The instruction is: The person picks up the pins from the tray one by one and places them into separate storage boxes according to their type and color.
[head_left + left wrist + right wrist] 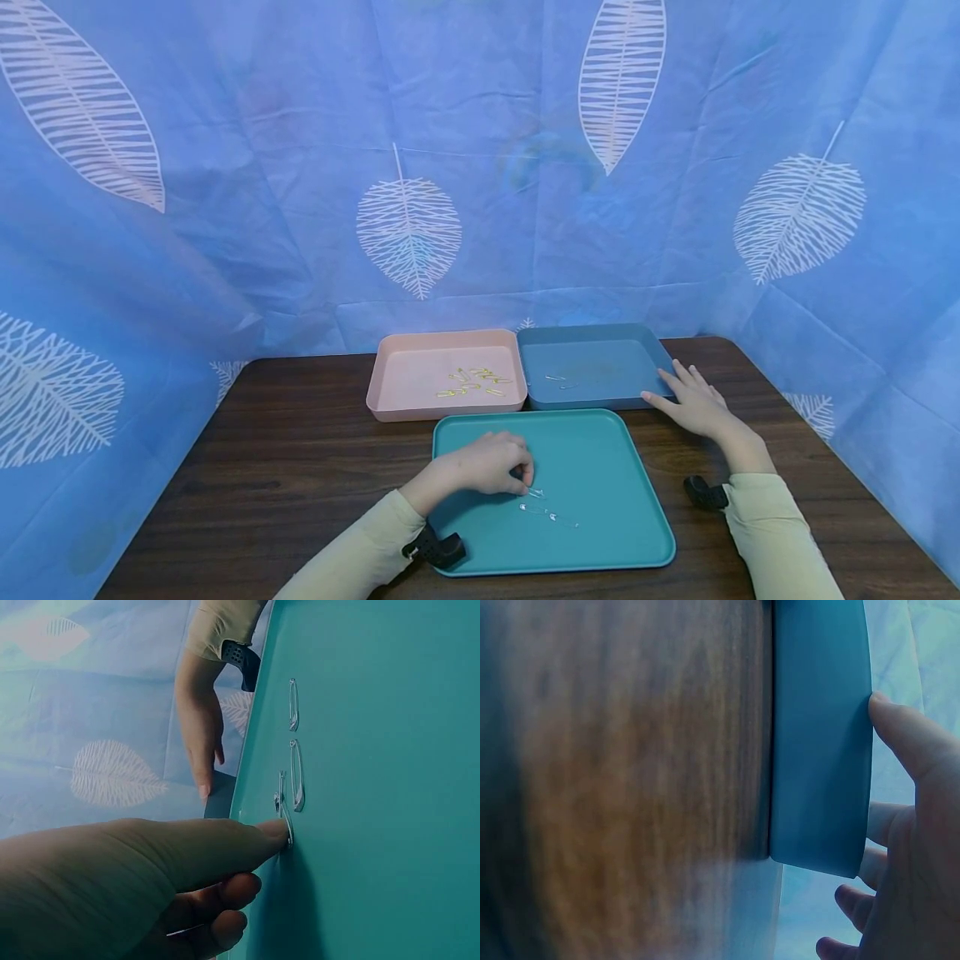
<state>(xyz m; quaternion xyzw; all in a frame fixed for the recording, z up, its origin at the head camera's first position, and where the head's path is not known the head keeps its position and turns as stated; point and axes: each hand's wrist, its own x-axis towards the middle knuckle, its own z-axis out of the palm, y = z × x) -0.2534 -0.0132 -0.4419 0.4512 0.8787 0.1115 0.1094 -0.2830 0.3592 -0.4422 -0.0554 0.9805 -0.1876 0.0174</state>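
Over the teal tray (600, 467), my left hand (487, 464) has its fingers curled, with the thumb tip at a silver safety pin (288, 825) that it pinches near the tray's surface. Another pin overlaps that one in the left wrist view. Two more silver safety pins (298, 780) lie in a row just beyond. A thin metallic glint (184, 930) shows among the lower fingers. My right hand (697, 403) rests with spread, fairly straight fingers at the right front corner of the blue tray (600, 337), thumb on its rim.
Left of the blue tray stands a pink tray (412, 400) with several gold safety pins (480, 375). Two silver safety pins (561, 380) lie in the blue tray. All three trays sit on a dark wooden table (300, 467), with a blue leaf-patterned cloth (487, 233) hanging behind.
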